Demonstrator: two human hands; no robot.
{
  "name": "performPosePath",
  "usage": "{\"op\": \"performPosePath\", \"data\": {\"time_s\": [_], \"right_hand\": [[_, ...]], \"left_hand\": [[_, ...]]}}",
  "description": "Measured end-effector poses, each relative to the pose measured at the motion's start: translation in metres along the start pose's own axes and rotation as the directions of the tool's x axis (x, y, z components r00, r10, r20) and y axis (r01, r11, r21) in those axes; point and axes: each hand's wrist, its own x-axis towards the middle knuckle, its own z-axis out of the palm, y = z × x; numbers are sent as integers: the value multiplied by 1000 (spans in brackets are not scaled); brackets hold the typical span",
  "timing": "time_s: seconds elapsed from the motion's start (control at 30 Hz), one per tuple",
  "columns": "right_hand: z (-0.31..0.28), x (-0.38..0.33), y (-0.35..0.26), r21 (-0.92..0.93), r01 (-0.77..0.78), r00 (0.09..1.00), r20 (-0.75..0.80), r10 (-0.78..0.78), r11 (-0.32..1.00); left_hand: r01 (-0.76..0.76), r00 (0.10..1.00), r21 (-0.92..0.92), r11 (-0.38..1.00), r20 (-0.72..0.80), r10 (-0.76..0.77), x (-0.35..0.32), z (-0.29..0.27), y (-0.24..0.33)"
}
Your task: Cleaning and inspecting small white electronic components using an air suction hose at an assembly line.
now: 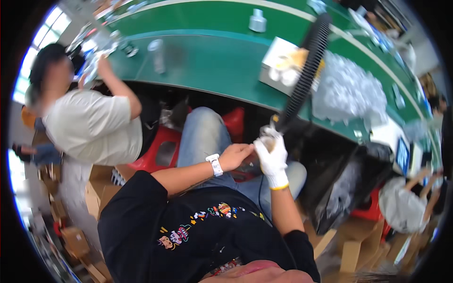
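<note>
My bare left hand (236,156), with a white watch (214,165) at its wrist, reaches across over my lap. Its fingers are pressed together, and their tips meet the glove of my right hand; what they pinch, if anything, is hidden. My right hand (272,160) wears a white knit glove with a yellow cuff edge. It is closed round a small pale, partly see-through thing whose kind I cannot make out. Just beyond the glove ends a black corrugated hose (306,68), with a small yellow part (275,119) beside its lower end.
Ahead is a green worktable (203,61) with a white box (271,63), a large bag of clear plastic pieces (349,87) and a clear bottle-like piece (257,21). A co-worker (94,122) sits at left on a red stool. Cardboard boxes (358,240) and black plastic sheeting (337,198) lie at right.
</note>
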Motion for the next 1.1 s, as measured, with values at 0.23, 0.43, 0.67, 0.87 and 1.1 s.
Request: {"op": "performPosePath", "data": {"time_s": [0.23,0.43,0.67,0.87,1.1], "right_hand": [[-14,-18,-2,348,-240,970,130,207,906],[-7,-19,-6,474,-267,961,198,194,839],[-10,-31,7,529,-249,968,130,213,811],[-11,-54,21,355,-282,959,105,261,891],[-12,-73,28,278,-193,978,-23,207,941]], "left_hand": [[-473,44,678,563,-620,783,35,-215,98],[420,139,277,864,-961,240,70,-378,99],[-465,389,465,754,-657,645,74,-267,97],[-455,882,-680,575,-257,394,22,-30,78],[-87,985,-815,573,15,171,41,43,52]]}}
